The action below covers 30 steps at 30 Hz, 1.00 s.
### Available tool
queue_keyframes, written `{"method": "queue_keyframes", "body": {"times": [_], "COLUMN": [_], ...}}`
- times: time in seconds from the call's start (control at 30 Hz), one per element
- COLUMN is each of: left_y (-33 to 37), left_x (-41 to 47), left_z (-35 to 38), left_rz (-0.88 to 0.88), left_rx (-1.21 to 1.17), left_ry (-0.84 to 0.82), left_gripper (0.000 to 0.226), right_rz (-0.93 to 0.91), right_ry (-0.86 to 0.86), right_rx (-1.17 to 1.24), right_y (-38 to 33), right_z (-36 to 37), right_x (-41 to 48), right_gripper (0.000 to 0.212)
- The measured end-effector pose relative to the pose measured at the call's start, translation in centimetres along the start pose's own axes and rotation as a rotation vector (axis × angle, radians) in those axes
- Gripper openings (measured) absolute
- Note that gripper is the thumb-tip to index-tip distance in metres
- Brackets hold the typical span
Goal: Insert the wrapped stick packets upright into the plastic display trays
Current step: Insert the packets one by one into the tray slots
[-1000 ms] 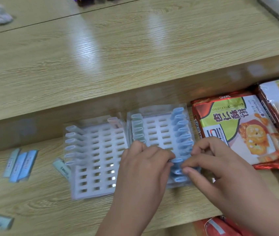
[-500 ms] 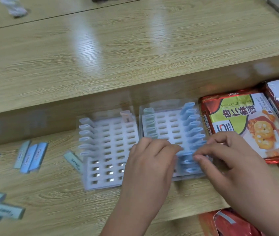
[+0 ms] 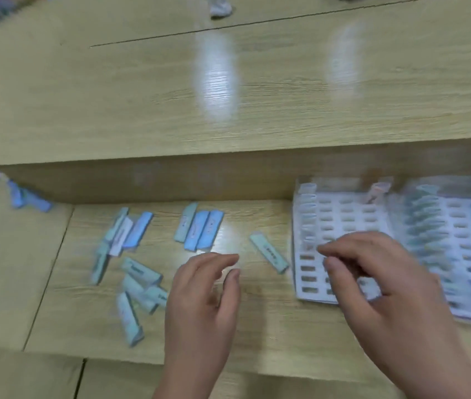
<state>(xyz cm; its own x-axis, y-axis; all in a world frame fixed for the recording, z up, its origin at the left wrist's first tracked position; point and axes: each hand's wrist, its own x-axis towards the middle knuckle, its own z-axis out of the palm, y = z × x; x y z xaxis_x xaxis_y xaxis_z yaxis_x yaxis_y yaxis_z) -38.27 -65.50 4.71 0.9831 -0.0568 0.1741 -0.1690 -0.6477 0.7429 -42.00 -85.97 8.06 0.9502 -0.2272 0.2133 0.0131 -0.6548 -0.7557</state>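
Two white slotted display trays lie side by side at the right: the left tray (image 3: 340,214) has a column of packets upright along its left edge, the right tray (image 3: 459,226) has blue packets in two columns. Several loose pale blue and green stick packets lie flat on the lower wooden shelf; one green packet (image 3: 269,251) lies just left of the trays, a trio (image 3: 199,230) further left. My left hand (image 3: 205,292) hovers over the shelf, fingers loosely curled, holding nothing. My right hand (image 3: 378,280) hangs over the left tray's near corner, fingers loosely bent, nothing visible in them.
A raised wooden tabletop (image 3: 228,96) rises as a step behind the lower shelf. More packets (image 3: 130,286) lie scattered at the left, and a few (image 3: 27,197) at the far left edge. The frame is motion-blurred.
The view has swung left, bringing the loose packets into sight. My left hand has left the right tray and moved left over the shelf; my right hand moved left over the left tray.
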Motion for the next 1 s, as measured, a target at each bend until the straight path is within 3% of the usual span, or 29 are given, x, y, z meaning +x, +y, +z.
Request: {"method": "queue_keyframes", "body": {"times": [0.23, 0.33, 0.47, 0.6, 0.83, 1.0], "left_y": [-6.7, -7.5, -7.5, -7.4, -7.3, -5.7], "left_x": [1.7, 3.7, 6.4, 7.4, 8.7, 8.7], "left_z": [-5.1, -4.8, -2.5, -1.8, -0.7, -0.7], "left_rz": [-0.208, -0.231, -0.177, -0.149, -0.069, -0.183], "left_rx": [0.078, 0.087, 0.207, 0.368, 0.615, 0.517], "left_ry": [0.043, -0.032, -0.138, -0.096, -0.147, -0.192], "left_gripper": [0.018, 0.019, 0.027, 0.028, 0.029, 0.018], "right_rz": [0.011, 0.112, 0.249, 0.316, 0.358, 0.319], "right_ry": [-0.138, -0.237, -0.247, -0.268, -0.273, -0.174], "right_rx": [-0.101, -0.219, -0.317, -0.452, -0.418, -0.17], "right_y": [-4.5, -4.9, -5.1, -5.2, -4.6, -4.4], "right_z": [10.2, 13.9, 17.3, 17.9, 16.9, 14.1], "right_x": [1.9, 3.3, 5.0, 6.0, 6.6, 5.9], "right_gripper": [0.018, 0.035, 0.048, 0.053, 0.02, 0.013]}}
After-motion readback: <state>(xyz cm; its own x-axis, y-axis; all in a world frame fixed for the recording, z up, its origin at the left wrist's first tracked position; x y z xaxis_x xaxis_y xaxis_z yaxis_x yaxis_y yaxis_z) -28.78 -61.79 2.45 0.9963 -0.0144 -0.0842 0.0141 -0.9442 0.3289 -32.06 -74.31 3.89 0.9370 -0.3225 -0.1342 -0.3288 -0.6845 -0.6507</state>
